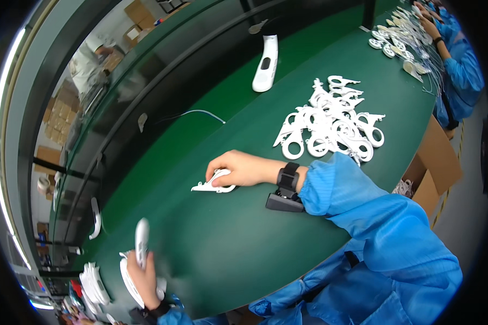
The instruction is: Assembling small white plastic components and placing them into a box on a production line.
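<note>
My right hand (241, 168) is closed over a white plastic part (204, 187) at the middle of the green table. The part has a pointed end like those in the pile, and my palm and fingers hide some of it. At the lower left, my left hand (143, 277) is closed around a long white plastic shell (141, 241), whose rounded end sticks up past the fingers, slightly blurred. Another curved white shell (126, 275) lies against or under that hand; whether it is gripped too, I cannot tell.
White ring-shaped parts (331, 122) are heaped right of centre. A white shell with a dark slot (265, 65) lies at the back. Stacked white shells (94, 284) stand far left. A cardboard box (431, 168) sits beyond the right edge. A co-worker's blue sleeve (463, 70) shows far right.
</note>
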`<state>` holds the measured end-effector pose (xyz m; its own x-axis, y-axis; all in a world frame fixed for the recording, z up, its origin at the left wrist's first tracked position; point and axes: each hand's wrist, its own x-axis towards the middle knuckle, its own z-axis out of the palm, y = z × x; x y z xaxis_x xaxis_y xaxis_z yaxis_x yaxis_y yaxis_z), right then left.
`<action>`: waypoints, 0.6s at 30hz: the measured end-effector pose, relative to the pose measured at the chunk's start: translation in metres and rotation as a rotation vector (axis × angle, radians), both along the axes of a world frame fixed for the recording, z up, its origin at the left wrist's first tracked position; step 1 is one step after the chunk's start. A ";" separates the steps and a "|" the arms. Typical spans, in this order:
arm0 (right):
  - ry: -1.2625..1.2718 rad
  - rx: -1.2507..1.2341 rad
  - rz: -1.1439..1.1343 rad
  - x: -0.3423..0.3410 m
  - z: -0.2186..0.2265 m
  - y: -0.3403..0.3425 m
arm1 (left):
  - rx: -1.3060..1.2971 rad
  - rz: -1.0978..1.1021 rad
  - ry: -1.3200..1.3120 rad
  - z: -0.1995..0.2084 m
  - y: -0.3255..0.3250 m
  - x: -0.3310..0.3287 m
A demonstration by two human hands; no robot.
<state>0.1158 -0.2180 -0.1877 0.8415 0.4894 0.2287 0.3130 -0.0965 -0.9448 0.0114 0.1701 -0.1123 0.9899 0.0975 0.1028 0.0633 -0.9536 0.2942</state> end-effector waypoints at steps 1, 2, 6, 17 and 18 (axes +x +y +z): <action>0.020 -0.016 0.009 0.001 0.002 0.001 | 0.008 -0.008 -0.067 0.000 0.017 -0.010; 0.017 -0.005 0.008 0.002 0.000 0.005 | 0.014 -0.014 -0.133 -0.002 0.033 -0.019; 0.010 -0.007 0.011 -0.004 -0.001 0.001 | 0.324 0.106 0.063 -0.005 0.057 -0.037; 0.006 0.200 -0.529 0.054 0.055 -0.105 | 0.344 -0.187 -0.522 0.006 -0.058 -0.020; 0.099 0.198 -0.577 0.067 0.062 -0.120 | 0.121 -0.253 -0.536 -0.021 -0.060 -0.011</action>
<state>0.1832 -0.3378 -0.1259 0.9798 -0.0945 0.1761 0.1726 -0.0442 -0.9840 0.0001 0.1102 -0.1333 0.7878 -0.1777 0.5897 -0.2969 -0.9484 0.1109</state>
